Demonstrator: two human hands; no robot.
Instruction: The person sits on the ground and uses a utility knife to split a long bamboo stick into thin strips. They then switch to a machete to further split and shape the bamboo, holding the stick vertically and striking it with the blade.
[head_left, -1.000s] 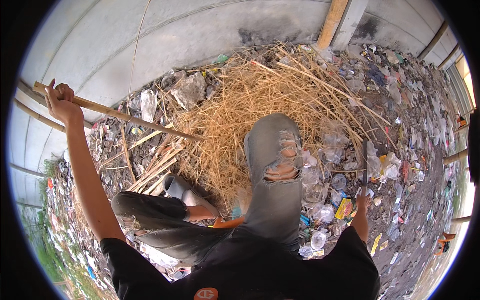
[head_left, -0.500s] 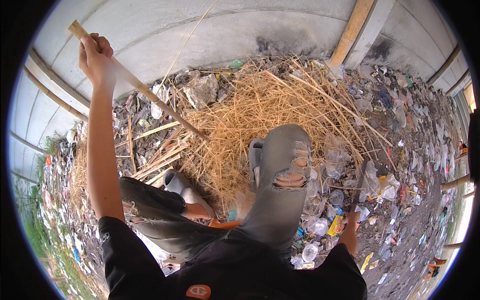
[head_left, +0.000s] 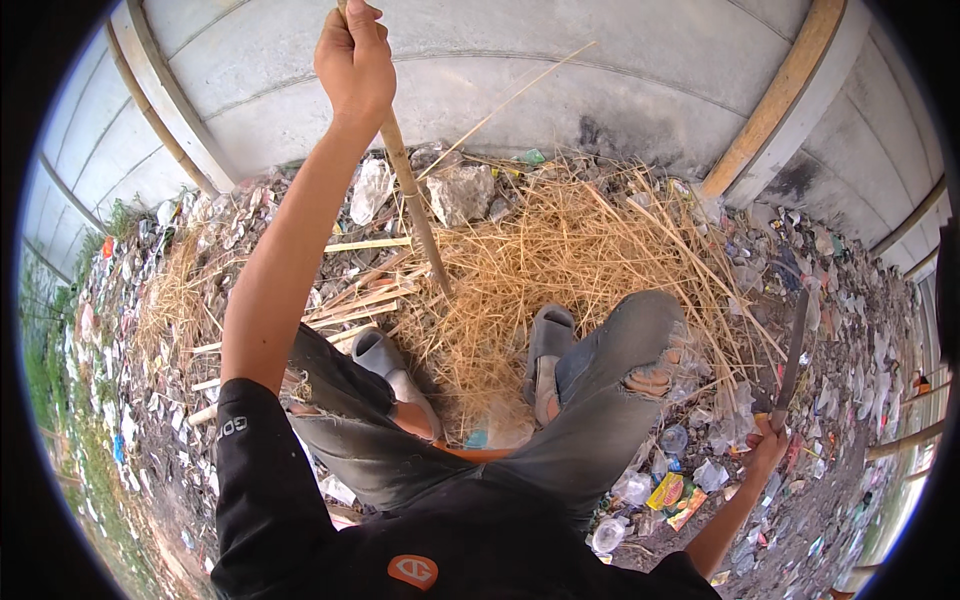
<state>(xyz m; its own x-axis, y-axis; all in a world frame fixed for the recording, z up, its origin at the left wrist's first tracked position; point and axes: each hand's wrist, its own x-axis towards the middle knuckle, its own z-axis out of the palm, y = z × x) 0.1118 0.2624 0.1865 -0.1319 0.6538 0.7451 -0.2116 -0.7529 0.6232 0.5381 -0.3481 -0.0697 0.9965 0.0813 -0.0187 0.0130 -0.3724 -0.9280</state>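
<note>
My left hand (head_left: 358,70) is raised at the top of the view, closed around the upper part of a bamboo pole (head_left: 405,180). The pole slants down, and its lower end meets the left edge of a heap of straw-like shavings (head_left: 570,260). Out to the right, my right hand (head_left: 765,447) grips the handle of a machete (head_left: 792,355). Its long dark blade points away from me, over the littered ground and apart from the pole. Split bamboo strips (head_left: 360,305) lie left of the heap.
My feet, in grey clogs (head_left: 378,352), stand either side of the near shavings. A pale rock (head_left: 462,195) rests by a concrete wall (head_left: 480,100) with a wooden post (head_left: 775,95). Plastic litter (head_left: 690,490) covers the ground around me.
My left hand has swung to the right, bringing the pole steeper. My right hand has moved outward and to the right with the machete, whose blade now stands more upright. My knees are further apart.
</note>
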